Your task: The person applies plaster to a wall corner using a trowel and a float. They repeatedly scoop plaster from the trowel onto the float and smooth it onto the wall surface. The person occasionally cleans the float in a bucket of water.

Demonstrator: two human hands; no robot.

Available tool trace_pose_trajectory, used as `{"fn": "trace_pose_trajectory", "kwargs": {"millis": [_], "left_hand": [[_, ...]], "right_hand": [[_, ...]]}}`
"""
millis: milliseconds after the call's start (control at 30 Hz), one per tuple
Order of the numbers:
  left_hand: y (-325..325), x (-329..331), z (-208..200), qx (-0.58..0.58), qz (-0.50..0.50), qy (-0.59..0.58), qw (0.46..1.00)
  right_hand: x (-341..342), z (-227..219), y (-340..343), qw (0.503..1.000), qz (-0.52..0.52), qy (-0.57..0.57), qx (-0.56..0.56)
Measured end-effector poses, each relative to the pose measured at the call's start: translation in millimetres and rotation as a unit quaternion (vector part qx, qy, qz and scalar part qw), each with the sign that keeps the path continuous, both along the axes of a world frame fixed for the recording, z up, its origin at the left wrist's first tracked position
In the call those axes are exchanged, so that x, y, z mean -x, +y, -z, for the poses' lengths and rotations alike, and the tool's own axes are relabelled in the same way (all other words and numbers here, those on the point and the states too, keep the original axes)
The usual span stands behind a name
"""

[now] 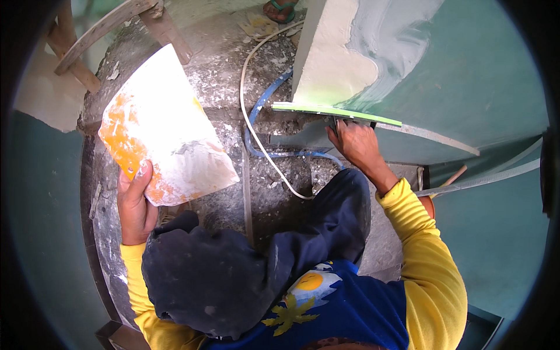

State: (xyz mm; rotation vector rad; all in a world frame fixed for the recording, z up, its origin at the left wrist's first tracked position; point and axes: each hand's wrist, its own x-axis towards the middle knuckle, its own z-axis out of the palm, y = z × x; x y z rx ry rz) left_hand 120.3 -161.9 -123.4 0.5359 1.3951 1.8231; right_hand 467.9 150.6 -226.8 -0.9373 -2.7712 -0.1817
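Plastering at the wall: the person crouches on a spattered concrete floor [233, 76], and every place below is given from the wall corner [303, 58].
Wall corner: a white filled patch [332, 64] runs down its edge, with a wet grey smear spreading right over the teal paint.
Right hand [357, 143]: just below the corner's filled patch, gripping the handle of a wide skimming blade [335, 112].
Right fingers: curled shut around the handle; the thumb side is hidden, so the exact grip I cannot tell.
Skimming blade: its long green-lit edge lies flat against the wall under the patch, judged to be held so that it spreads the filler evenly.
Left hand [135, 204]: well to the left of the corner and lower, holding a putty board [160, 131].
Left fingers: thumb pressed over the board's lower edge, the rest hidden beneath it, pinching it from below.
Putty board: a fan-shaped plate, orange where bare, coated white, tilted up toward the person, probably to keep the filler within reach of the blade.
Hoses: a white cord [248, 111] and a blue hose [256, 125] loop on the floor just left of the corner's foot.
Wooden frame [87, 41]: far left of the corner, near the picture's upper edge.
Another person: a sandalled foot [281, 9] beyond the corner, at the top.
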Motion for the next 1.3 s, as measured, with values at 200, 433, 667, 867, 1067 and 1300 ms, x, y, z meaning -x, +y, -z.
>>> {"fn": "trace_pose_trajectory", "kwargs": {"millis": [200, 433, 667, 867, 1067, 1300], "left_hand": [[4, 0, 0, -0.013, 0.013, -0.020, 1.000], [3, 1, 0, -0.010, 0.011, -0.007, 1.000], [8, 0, -2, -0.032, 0.023, -0.043, 0.998], [1, 1, 1, -0.035, 0.012, -0.054, 0.998], [2, 1, 0, -0.042, 0.021, -0.049, 0.998], [4, -1, -1, -0.040, 0.012, -0.051, 0.998]], "right_hand": [[2, -17, 5, 0.997, 0.049, 0.047, -0.027], [-31, -114, 27, 0.949, 0.050, 0.311, -0.031], [-24, -70, 5, 0.935, 0.039, 0.325, 0.140], [27, -45, -6, 0.970, 0.037, 0.172, 0.165], [35, -38, 7, 0.977, 0.020, 0.183, 0.107], [-107, -59, 53, 0.922, 0.106, 0.331, 0.172]]}}
